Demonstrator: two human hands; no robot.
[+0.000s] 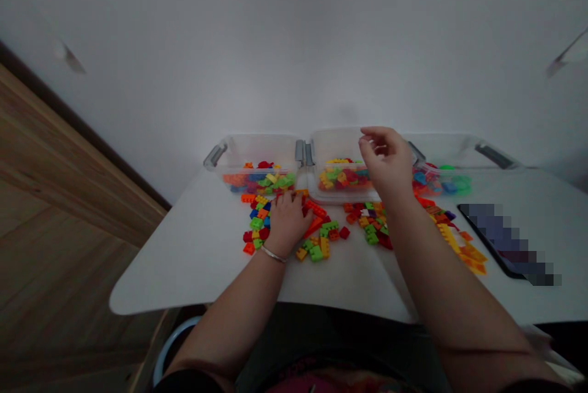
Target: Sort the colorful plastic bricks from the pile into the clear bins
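My left hand (pixel 288 221) rests palm down on a loose pile of toy building bricks (pixel 261 213), its fingers spread over red and orange pieces. A thin bracelet (pixel 274 254) circles that wrist. Raised above the middle clear bin (pixel 316 185), my right hand (pixel 389 160) has its fingers loosely bent and apart, and I see nothing between them. Green and yellow bricks (pixel 316 251) lie just right of my left hand. Beneath my right forearm is another group of mixed bricks (pixel 371 228), partly hidden by the arm.
A left clear bin (pixel 243 147) and a right clear bin (pixel 452 147) flank the middle one, all holding coloured pieces, along the wall. Yellow and orange pieces (pixel 468 252) and a dark-edged tablet-like device (pixel 505 240) with a blurred screen are at right on the white table (pixel 184 270).
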